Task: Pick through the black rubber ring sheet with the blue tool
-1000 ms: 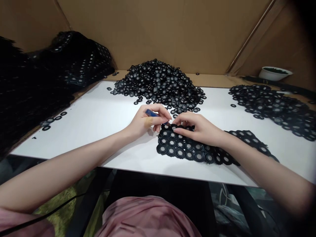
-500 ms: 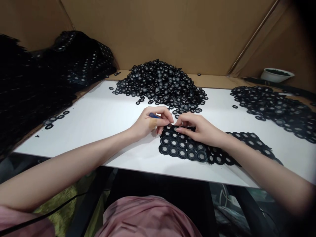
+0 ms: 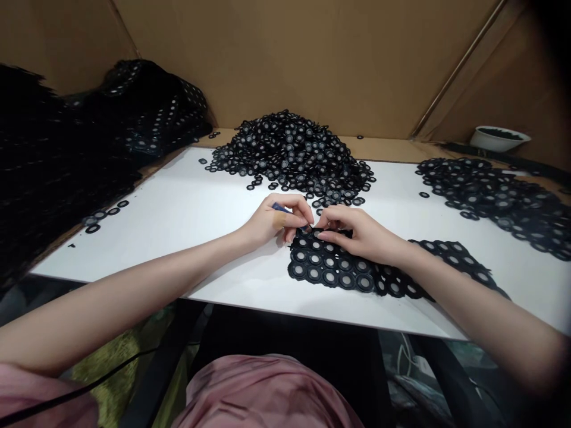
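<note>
A black sheet of joined rings with pale round centres [image 3: 330, 276] lies on the white tabletop. At its far left corner my left hand [image 3: 281, 220] is closed around a slim blue-handled tool [image 3: 281, 208]; the tool's tip by the fingers is too small to make out. A tan patch covers part of that hand near the thumb. My right hand [image 3: 352, 229] pinches the far edge of the sheet, thumb on top, close beside the left fingertips. The right forearm passes over the sheet's right part and hides some of it.
Beyond my hands rises a big heap of loose black rings [image 3: 289, 148]. More black pieces [image 3: 499, 202] spread at the right, near a white bowl [image 3: 497, 138]. Dark stacked sheets [image 3: 53, 160] fill the left side. Cardboard walls [image 3: 303, 59] enclose the table [image 3: 156, 238].
The blue-handled tool has tilted slightly in my left hand. Both hands stay at the sheet's far left corner, and the view has shifted a little.
</note>
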Action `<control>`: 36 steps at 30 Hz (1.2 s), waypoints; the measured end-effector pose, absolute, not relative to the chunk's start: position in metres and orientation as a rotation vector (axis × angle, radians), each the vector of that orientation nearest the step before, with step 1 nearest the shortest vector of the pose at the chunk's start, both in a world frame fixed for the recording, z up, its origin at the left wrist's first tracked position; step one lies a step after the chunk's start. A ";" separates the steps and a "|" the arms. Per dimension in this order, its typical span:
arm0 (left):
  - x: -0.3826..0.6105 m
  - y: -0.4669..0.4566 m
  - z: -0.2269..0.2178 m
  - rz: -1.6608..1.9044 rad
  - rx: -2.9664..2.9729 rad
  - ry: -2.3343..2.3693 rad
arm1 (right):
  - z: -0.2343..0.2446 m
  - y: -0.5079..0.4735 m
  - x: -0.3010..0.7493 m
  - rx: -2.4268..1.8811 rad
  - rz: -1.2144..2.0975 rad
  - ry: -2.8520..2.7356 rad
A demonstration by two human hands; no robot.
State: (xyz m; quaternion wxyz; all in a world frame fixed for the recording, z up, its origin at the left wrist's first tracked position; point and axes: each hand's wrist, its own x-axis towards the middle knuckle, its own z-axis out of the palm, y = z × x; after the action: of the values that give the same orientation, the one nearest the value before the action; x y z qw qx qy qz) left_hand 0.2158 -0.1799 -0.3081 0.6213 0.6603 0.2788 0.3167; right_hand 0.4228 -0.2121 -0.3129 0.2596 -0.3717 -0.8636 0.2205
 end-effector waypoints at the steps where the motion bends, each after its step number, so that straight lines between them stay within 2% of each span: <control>1: 0.216 -0.180 -0.308 0.724 1.517 0.643 | -0.313 -0.212 0.422 -1.006 0.594 -2.341; 36: 0.218 -0.182 -0.305 0.676 1.437 0.667 | -0.311 -0.213 0.422 -1.006 0.598 -2.354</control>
State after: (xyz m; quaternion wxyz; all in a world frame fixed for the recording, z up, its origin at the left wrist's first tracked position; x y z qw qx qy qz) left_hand 0.2178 -0.1824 -0.3053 0.6517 0.6329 0.2937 0.2976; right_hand 0.4219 -0.2131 -0.3115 0.2537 -0.3702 -0.8661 0.2199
